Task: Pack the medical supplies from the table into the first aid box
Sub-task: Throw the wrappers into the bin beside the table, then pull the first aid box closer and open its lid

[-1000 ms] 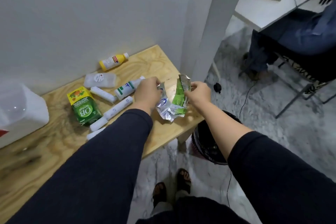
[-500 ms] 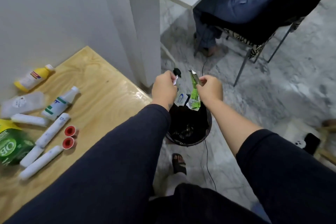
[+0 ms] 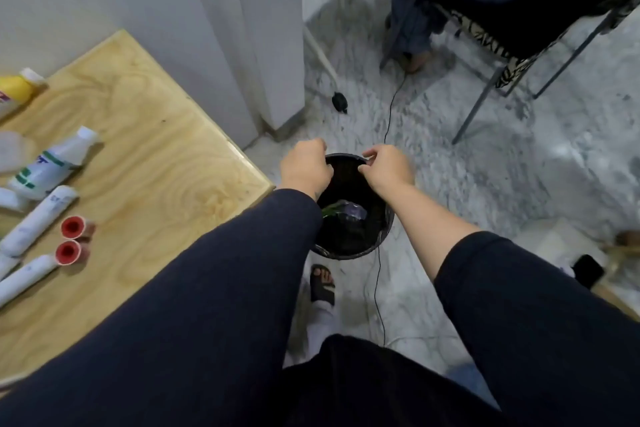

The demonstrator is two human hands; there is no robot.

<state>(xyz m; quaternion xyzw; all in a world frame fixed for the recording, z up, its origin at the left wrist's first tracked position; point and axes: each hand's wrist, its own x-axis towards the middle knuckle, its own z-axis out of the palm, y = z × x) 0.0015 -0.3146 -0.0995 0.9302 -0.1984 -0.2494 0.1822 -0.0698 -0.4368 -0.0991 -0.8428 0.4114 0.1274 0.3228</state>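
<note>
Half a second ago both hands pinched crumpled green and silver wrappers above the bin; now those wrappers (image 3: 341, 211) lie inside the round black plastic waste bin (image 3: 382, 232) on the floor, and the hands hold nothing. The left hand (image 3: 304, 172) hangs over the bin's far rim with its fingers curled loosely inward. The right hand (image 3: 388, 168) is beside it, thumb and forefinger tips close together but with nothing between them.

The view has also swung further right, so less of the pale plywood table (image 3: 156, 149) shows. Its grain is swirled and its edge glossy. On it, at the left, lie the supplies not yet packed: a yellow plastic bottle with a white cap (image 3: 15, 88), a white squeeze bottle with green and blue print (image 3: 52, 165), soft white rolled bandages (image 3: 38, 220) lying side by side, and two small red-capped tubes (image 3: 71, 239) just beside the rolls. The first aid box is out of view.

The floor is grey-white marble (image 3: 519, 166), mottled. A thin black cable (image 3: 379, 288) runs across it past the bin. A metal-legged chair with a dark cushion (image 3: 502, 28) stands at upper right.
</note>
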